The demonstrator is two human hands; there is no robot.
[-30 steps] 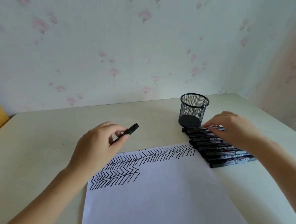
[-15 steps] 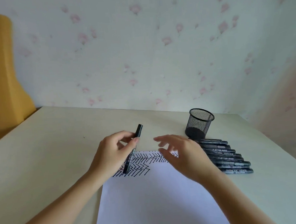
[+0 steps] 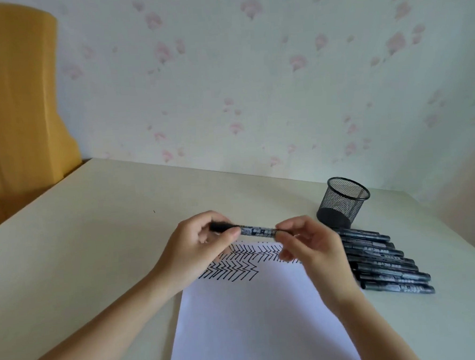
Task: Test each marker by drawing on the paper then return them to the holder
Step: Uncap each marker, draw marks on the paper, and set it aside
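Above the paper (image 3: 256, 317), both hands, left (image 3: 196, 249) and right (image 3: 310, 245), pinch one marker (image 3: 257, 231); eight markers (image 3: 380, 263) lie beside one mesh holder (image 3: 342, 202).

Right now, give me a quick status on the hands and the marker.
Left hand and right hand each grip an end of one marker, held level above the paper. Mesh holder upright, open. Nothing in the way.
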